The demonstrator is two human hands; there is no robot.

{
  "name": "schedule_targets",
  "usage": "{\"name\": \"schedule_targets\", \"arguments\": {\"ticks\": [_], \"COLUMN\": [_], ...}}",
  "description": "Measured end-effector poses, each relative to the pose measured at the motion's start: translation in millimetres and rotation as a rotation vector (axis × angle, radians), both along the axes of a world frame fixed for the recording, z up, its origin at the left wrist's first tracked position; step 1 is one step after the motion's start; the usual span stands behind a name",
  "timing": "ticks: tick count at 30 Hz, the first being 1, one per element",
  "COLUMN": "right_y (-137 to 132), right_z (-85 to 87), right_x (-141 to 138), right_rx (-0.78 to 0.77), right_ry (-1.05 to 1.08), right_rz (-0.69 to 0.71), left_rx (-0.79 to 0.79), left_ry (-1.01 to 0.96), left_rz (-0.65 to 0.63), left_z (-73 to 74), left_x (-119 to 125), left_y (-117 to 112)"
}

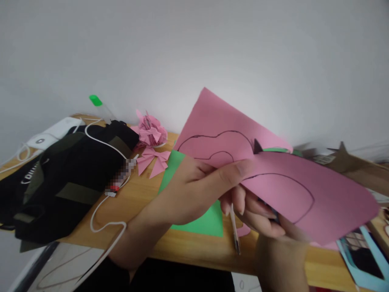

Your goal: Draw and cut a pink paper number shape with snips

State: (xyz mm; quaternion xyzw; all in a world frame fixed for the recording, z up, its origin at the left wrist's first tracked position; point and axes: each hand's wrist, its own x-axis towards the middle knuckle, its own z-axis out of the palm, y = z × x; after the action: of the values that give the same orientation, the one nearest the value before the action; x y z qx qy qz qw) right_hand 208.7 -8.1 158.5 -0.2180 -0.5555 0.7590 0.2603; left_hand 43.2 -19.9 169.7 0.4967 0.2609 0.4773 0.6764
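My left hand (194, 190) pinches a pink sheet of paper (273, 178) with curved black pen lines drawn on it, thumb on top and fingers beneath. My right hand (273, 231) is under the sheet's lower right part, fingers curled round scissors whose dark blade tip (257, 147) pokes up through a cut in the paper. The sheet hides most of the scissors. A pen (234, 231) lies on the wooden table (142, 194) just below both hands.
A green sheet (200, 221) lies flat under my hands. Pink paper flower (150, 132) and bow (153, 160) sit behind it. A black bag (67, 178) with white cable (106, 219) fills the left. Cardboard (358, 168) and blue paper (367, 259) lie at right.
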Motion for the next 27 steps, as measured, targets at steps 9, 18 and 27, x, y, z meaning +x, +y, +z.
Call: {"name": "schedule_targets", "arguments": {"ticks": [9, 18, 27], "right_y": [0, -19, 4], "right_z": [-4.9, -21.4, 6.1], "right_x": [7, 16, 2], "right_rx": [0.019, 0.011, 0.030], "right_ry": [0.067, -0.008, 0.111], "right_rz": [0.025, -0.151, 0.115], "left_rx": [0.009, 0.023, 0.017], "left_ry": [0.002, -0.012, -0.030], "left_rz": [-0.019, -0.023, -0.029], "left_z": [-0.1, 0.1, 1.0], "left_x": [0, 0, 0], "left_y": [2, 1, 1]}}
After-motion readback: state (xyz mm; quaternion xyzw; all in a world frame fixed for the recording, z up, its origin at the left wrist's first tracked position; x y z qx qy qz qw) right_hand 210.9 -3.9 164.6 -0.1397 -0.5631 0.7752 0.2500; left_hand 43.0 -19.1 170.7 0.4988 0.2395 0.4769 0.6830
